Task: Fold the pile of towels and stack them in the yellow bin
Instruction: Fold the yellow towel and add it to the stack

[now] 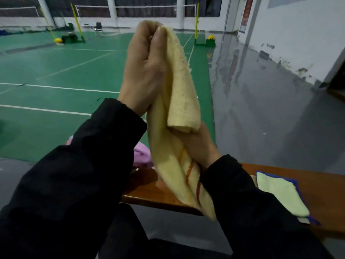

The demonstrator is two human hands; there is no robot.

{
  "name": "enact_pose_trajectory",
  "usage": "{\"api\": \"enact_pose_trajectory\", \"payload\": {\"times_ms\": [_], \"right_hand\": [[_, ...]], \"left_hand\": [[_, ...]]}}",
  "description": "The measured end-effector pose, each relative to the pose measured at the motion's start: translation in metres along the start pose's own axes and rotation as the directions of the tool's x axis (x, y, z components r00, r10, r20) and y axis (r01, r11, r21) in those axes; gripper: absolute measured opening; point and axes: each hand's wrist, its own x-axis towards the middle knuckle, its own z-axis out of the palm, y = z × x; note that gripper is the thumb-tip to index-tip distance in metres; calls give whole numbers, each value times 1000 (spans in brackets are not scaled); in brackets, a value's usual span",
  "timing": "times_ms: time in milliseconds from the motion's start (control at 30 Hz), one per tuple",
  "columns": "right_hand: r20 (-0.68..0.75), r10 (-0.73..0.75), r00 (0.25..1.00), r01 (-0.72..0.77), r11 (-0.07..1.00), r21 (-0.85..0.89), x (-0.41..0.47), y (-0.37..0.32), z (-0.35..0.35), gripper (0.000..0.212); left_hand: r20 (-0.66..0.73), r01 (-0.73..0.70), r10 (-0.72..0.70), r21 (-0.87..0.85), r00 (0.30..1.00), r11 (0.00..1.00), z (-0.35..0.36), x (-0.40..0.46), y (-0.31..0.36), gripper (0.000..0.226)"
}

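A pale yellow towel point(175, 101) with red stripes near its lower end hangs in the air in front of me. My left hand point(143, 68) is raised high and pinches the towel's top edge between thumb and fingers. My right hand point(197, 146) is lower and grips the towel's middle, its fingers partly hidden by the cloth. A pink towel point(141, 153) lies on the wooden table point(162, 195), mostly hidden behind my left sleeve. No yellow bin is in view.
A folded light green towel point(280, 193) lies on a blue cloth at the table's right side. Beyond the table are a green badminton court, net posts and a grey floor along a white wall.
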Motion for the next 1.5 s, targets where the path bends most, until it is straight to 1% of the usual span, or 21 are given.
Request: {"api": "enact_pose_trajectory", "payload": {"times_ms": [33,100,200,333,467,600,667,700,767,833,900,967,1033,1100,1167,1200,1267,1300,1367,1433,1500], "right_hand": [[-16,-21,1000,21,999,-34,-2,-5,-10,21],[-48,6,999,-9,998,-66,-5,-10,-33,37],[-157,26,987,-44,993,-110,-10,-14,-72,35],[-264,-29,964,-58,947,-316,-5,-17,-113,32],[-280,-58,958,-23,961,-277,5,-25,-128,31],[-120,-130,984,80,932,-352,8,-35,-123,29],[-2,-125,992,114,916,-384,12,-41,-116,25],[20,-121,992,119,917,-381,14,-44,-113,24],[-37,-132,991,108,919,-380,19,-46,-114,24],[-154,-133,979,66,923,-378,20,-42,-123,27],[-232,-61,971,-30,929,-369,19,-34,-134,32],[-250,35,968,-120,934,-335,14,-27,-143,37],[-294,134,946,-194,964,-183,9,-23,-147,35],[-321,251,913,-254,967,33,6,-21,-146,29],[-311,339,888,-283,936,211,4,-21,-139,23],[-305,373,876,-293,915,278,5,-21,-134,21],[-290,430,855,-321,878,354,6,-21,-122,21],[-285,453,845,-333,862,382,6,-21,-117,24],[-261,512,819,-354,807,473,6,-18,-112,29],[-218,577,787,-391,740,548,5,-17,-113,30],[-177,602,779,-406,699,589,4,-16,-117,28]], "left_hand": [[2,14,-14,-11,1000,1000,8,0,-1,13],[-31,71,-71,11,997,997,18,0,-11,14],[-34,186,-184,123,982,975,25,-6,-39,14],[103,244,-278,257,955,935,35,-32,-64,14],[200,405,-439,190,876,894,45,-62,-76,31],[384,304,-293,32,876,952,60,-89,-53,57],[548,342,-259,-53,795,938,73,-91,-47,79],[611,400,-278,-69,741,914,77,-91,-49,78],[706,514,-371,12,603,858,84,-98,-56,53],[723,644,-461,28,515,765,88,-115,-60,23],[668,745,-511,-98,541,660,91,-126,-60,15],[537,686,-526,-144,659,713,91,-121,-66,18],[386,537,-509,40,769,842,91,-112,-74,33],[215,322,-384,273,898,906,91,-117,-74,42],[204,97,-140,206,969,974,90,-134,-55,39],[292,52,-84,115,953,992,93,-146,-44,44],[521,80,-107,74,847,994,101,-172,-28,69],[582,123,-167,115,796,986,106,-185,-25,84],[572,206,-288,206,768,957,115,-204,-29,100],[505,265,-340,216,793,940,119,-214,-34,84],[405,284,-330,171,853,944,118,-217,-41,49]]}}
